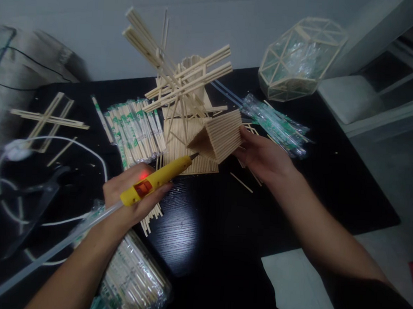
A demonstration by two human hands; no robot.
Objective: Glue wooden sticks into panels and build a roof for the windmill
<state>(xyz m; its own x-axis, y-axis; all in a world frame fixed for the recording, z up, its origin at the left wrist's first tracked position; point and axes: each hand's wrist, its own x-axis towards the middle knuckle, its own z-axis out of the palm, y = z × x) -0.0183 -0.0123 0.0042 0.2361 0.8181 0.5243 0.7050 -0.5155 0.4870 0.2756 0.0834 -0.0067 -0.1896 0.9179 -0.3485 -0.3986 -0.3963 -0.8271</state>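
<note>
My left hand (134, 187) is closed around a yellow hot glue gun (166, 173) with a lit red switch. A long clear glue stick (61, 246) runs out of its back end. The gun's nozzle points at the lower edge of a small three-sided piece made of wooden sticks (227, 135). Whether the nozzle touches it I cannot tell. My right hand (262, 153) grips that stick piece by its right end, with the fingers partly hidden behind it. Behind it stands a stick-built windmill model (186, 85) with crossed blades on a slatted base (176, 134).
Wrapped chopsticks (134, 127) lie left of the model, and a bigger bundle (136, 276) lies near me. More wrappers (274, 123) and a faceted clear container (299, 60) are at right. A white cable (104, 162) loops at left beside a crossed stick frame (49, 119).
</note>
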